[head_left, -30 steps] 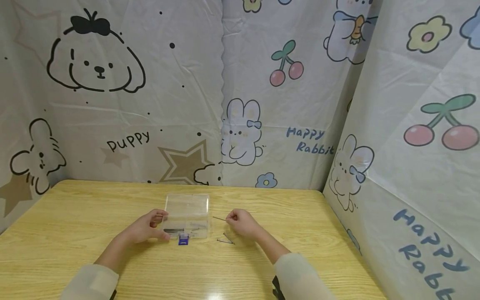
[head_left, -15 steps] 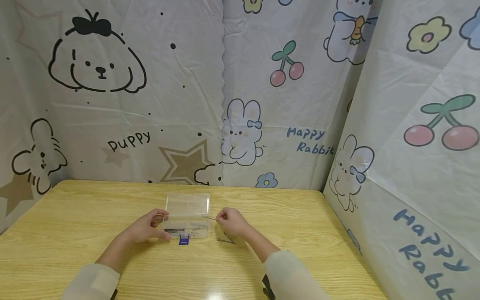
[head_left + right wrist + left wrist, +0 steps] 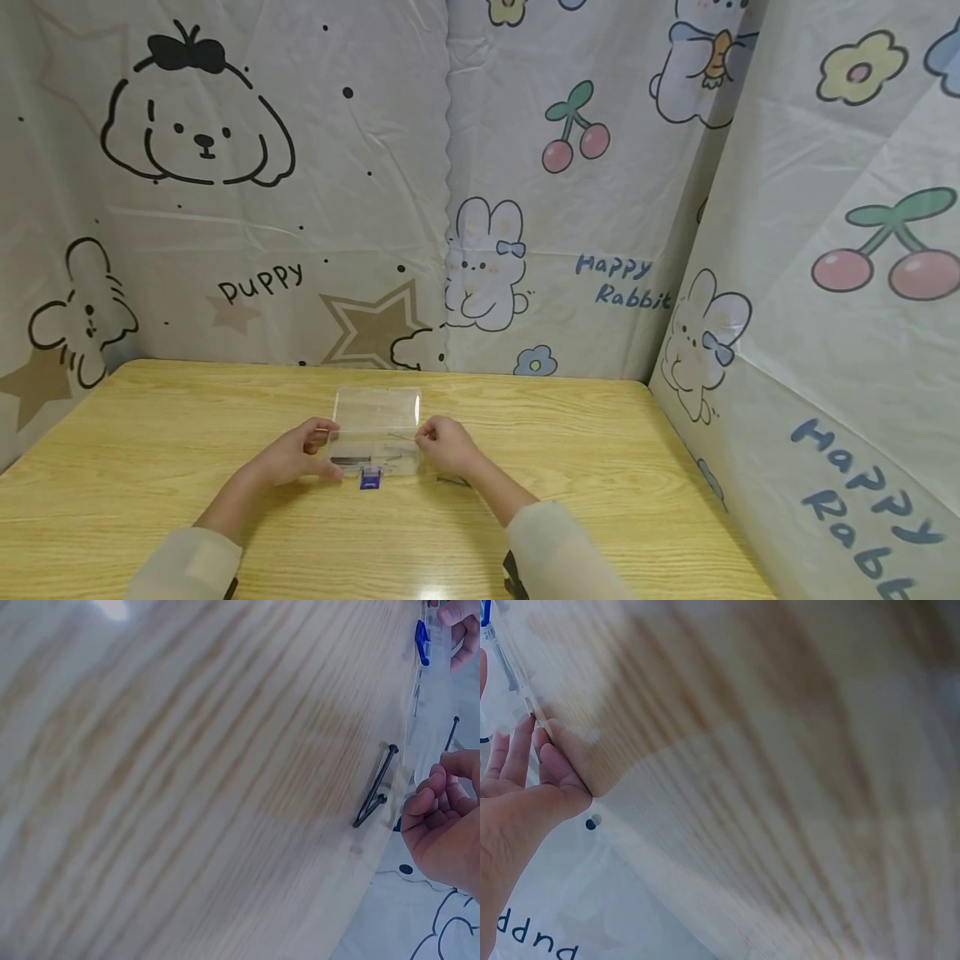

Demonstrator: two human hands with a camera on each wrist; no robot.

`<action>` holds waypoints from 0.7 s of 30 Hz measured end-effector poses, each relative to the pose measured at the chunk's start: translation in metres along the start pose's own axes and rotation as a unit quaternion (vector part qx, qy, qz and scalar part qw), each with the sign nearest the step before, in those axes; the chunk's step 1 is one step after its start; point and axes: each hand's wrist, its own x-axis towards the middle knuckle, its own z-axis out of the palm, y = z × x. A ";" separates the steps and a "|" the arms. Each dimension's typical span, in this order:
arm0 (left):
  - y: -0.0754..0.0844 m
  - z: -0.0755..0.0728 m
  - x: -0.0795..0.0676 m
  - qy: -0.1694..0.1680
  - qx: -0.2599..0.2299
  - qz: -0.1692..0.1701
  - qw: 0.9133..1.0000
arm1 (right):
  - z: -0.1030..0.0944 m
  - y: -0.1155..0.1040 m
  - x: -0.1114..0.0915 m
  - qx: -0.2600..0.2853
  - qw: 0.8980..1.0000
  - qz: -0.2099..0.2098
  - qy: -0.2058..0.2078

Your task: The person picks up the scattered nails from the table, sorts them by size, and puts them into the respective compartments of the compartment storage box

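An open, clear plastic box lies on the table with its lid tilted back and a blue latch at the front. Dark and grey nails lie inside it. My left hand holds the box's left side, thumb near the front corner and fingers toward the back. Between thumb and fingertips, my right hand pinches a nail, which points leftward over the box's right part. Two more nails lie on the table beside that hand, partly hidden by it in the head view.
The wood-grain table carries the box near its far edge. Printed cloth hangs behind the table, and another cloth panel stands along its right side.
My right hand has moved left with the nail, from beside the box to its right edge, so the nail now reaches over the box. The left hand stays at the box.
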 end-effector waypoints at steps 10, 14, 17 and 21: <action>0.000 0.000 0.000 -0.002 0.002 0.002 1.000 | 0.005 -0.001 0.000 0.025 1.000 0.008 -0.002; 0.000 -0.001 0.000 -0.003 0.001 0.007 1.000 | 0.005 -0.001 0.001 0.035 0.999 0.010 -0.002; 0.000 0.000 0.000 -0.003 0.000 0.009 1.000 | 0.006 -0.001 0.001 0.034 0.999 0.011 -0.001; -0.001 0.000 0.000 0.000 0.005 0.009 1.000 | 0.006 -0.001 0.001 0.033 0.999 0.011 0.008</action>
